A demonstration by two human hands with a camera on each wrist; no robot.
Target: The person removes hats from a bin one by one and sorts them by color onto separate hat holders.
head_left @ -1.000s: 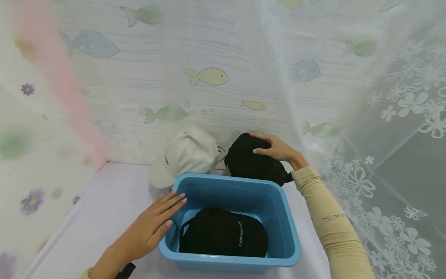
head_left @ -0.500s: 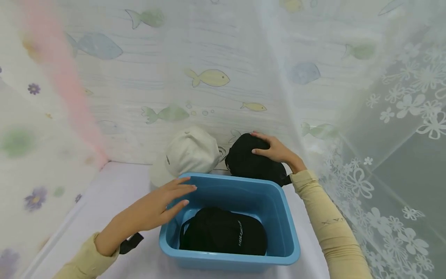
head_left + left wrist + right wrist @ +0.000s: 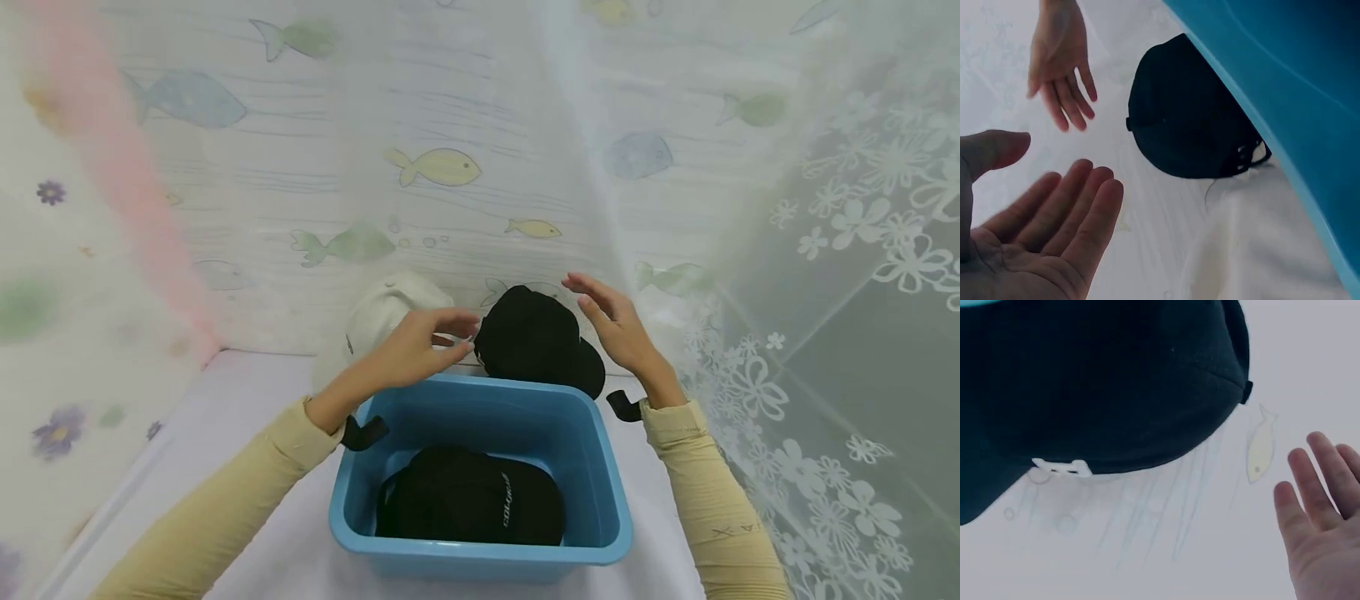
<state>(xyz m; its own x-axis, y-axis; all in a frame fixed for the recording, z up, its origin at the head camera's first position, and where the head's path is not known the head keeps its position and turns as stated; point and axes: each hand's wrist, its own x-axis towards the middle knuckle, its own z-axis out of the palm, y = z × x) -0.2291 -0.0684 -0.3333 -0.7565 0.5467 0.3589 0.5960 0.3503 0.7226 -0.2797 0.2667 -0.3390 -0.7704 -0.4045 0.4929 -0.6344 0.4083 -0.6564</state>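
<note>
Behind the blue plastic tub [image 3: 345,508] stands a black baseball cap [image 3: 528,342], its brim toward the right. My right hand [image 3: 618,329] is just right of that cap, fingers extended and apart from it in the right wrist view. At the cap's left side is my left hand [image 3: 420,350], reaching over the tub's back rim in front of a white cap [image 3: 390,304] that it partly hides. The left wrist view shows this left hand [image 3: 1054,231] with loosely bent fingers and nothing in them. A second black cap [image 3: 457,496], with white lettering, lies inside the tub.
The tub stands on a white cloth [image 3: 262,467]. A pale curtain [image 3: 322,150] printed with fish hangs close behind the caps. Flower-patterned sheer fabric [image 3: 847,433] hangs on the right, and a flowered panel [image 3: 75,333] on the left.
My right hand has let go of the black cap behind the tub and moved slightly right. My left hand has moved up and right from the tub's left rim toward that cap.
</note>
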